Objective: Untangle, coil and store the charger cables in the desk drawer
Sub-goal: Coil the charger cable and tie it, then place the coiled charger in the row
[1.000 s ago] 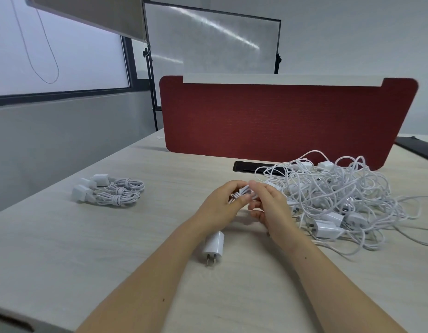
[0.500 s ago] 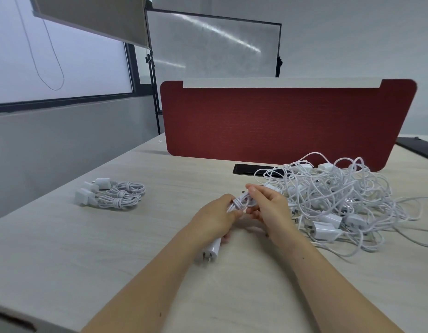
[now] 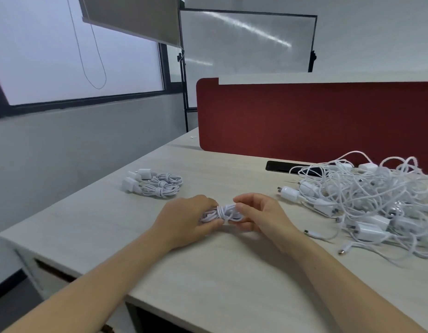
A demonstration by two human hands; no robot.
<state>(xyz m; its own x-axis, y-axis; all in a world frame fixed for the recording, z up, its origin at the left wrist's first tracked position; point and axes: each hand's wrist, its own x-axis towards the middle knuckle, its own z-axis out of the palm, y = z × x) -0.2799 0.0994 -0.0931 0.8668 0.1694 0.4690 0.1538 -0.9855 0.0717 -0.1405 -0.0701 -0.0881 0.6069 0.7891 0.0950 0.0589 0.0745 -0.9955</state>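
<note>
Nearest the camera, both forearms reached in over the front edge of the desk (image 3: 208, 284). Under its front-left corner sat what looked like the drawer (image 3: 52, 272), though that patch was dim and I couldn't tell if it stood ajar. Nothing had been stored in it that the view showed.

Up at mid-desk, the action. The left hand (image 3: 184, 219) had its fingers curled round one end of the coiled cable (image 3: 222, 213), and the right hand (image 3: 263, 217) pinched the other end between thumb and fingers. A few turns were cinched round the bundle's waist, so by my reading this one was at the tie-off stage, nearly done. Its plug was hidden in the grip.

Just right of the hands, loose connector ends (image 3: 313, 234) trailed across the desk from the pile.

Further out, near the left edge, the finished bundles (image 3: 155, 182) lay together, about three, each wrapped with its plug attached. That was the done column.

The to-do column was far bigger. The tangle (image 3: 376, 200) sprawled toward the right edge, with plugs and cords knotted through each other, and it was the real obstacle. Many cables awaited, then the whole lot needed stowing.

Behind the heap was a black cable slot (image 3: 280, 166), with the red divider (image 3: 316, 121) along the back edge and a whiteboard (image 3: 246, 56) beyond.
</note>
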